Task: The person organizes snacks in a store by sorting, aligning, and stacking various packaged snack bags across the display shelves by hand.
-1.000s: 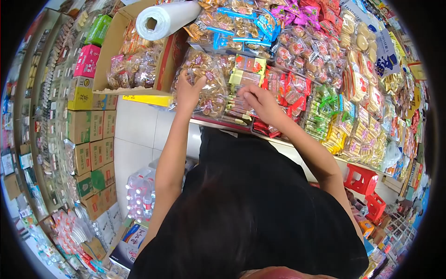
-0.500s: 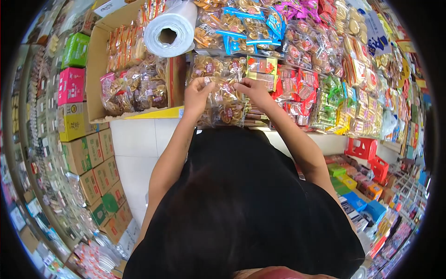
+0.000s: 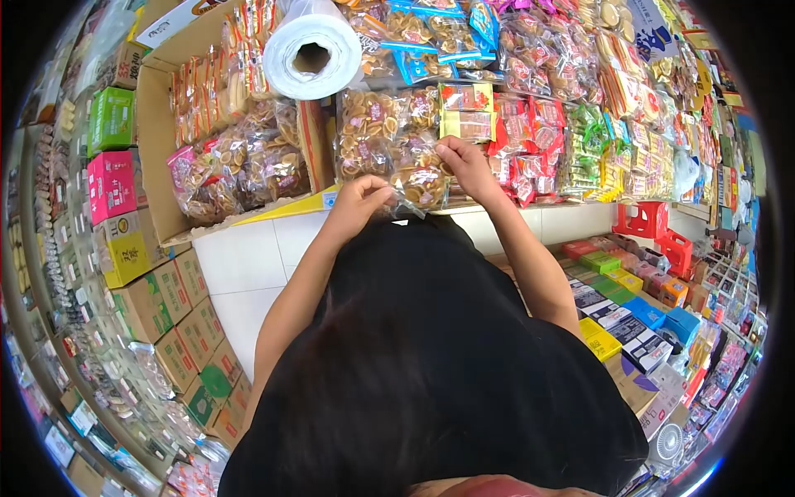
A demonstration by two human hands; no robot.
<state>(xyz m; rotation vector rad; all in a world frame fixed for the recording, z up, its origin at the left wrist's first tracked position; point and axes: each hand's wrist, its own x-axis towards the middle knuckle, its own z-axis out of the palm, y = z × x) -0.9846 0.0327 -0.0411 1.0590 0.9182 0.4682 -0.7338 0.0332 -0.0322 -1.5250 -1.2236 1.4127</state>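
Clear snack bag (image 3: 420, 186), upper centre of frame.
On my remote feed, nearest: left hand (image 3: 362, 205) at its lower left, thumb and fingers pinching the edge; right hand (image 3: 469, 168), fingers narrow, pinching its right side. Farther, I log a white roll (image 3: 331, 37), upper left of centre, then blue-trimmed packets (image 3: 451, 35), top centre.

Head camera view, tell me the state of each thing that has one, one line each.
Clear plastic bag of round brown snacks: filled; sealing unclear
Left hand: fingers bent, at the bag's lower-left edge
Right hand: fingers bent, at the bag's upper-right edge
Large brown cardboard box: open, clear snack packets inside
Whitish translucent plastic roll: on its side, hollow core showing
Brown cardboard cartons: stacked, apparently closed
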